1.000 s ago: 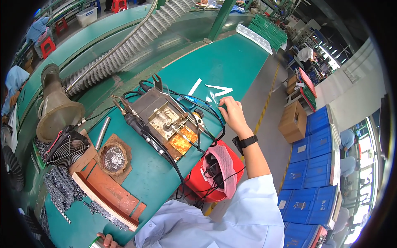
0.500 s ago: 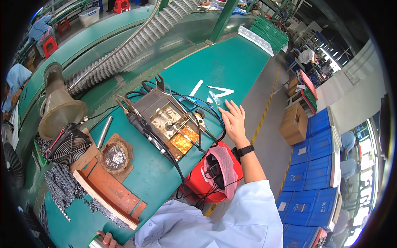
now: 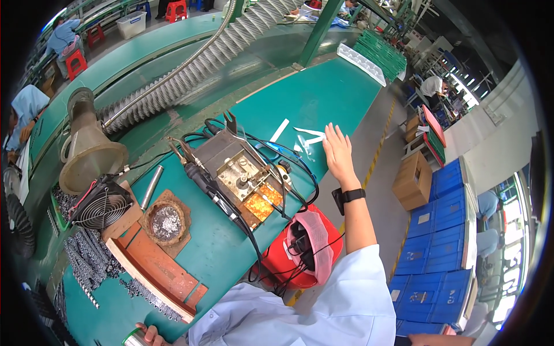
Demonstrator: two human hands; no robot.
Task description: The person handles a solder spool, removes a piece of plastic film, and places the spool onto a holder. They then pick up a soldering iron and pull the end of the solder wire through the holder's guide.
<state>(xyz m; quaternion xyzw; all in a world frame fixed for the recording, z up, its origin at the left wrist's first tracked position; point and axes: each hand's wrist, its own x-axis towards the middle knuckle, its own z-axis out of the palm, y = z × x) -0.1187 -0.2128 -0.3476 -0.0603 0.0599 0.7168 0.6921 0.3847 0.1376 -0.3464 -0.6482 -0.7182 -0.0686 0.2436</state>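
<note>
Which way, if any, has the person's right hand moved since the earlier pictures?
Yes: the right hand has moved forward along the green table, judged against the straight white strip.

The right hand [image 3: 339, 152] is spreading flat, its back facing up toward the camera and its fingers [image 3: 344, 140] pointing away from the body, nearly straight and slightly apart. The right wrist [image 3: 350, 185] is tilting the hand a little to the left of the line of the right forearm [image 3: 360, 228], which is emerging bare from a pale blue sleeve [image 3: 356, 282]. The left hand [image 3: 152, 335] is showing only partly at the lower edge, its fingers bending in a grasp; the picture's edge is cutting off the rest.
</note>
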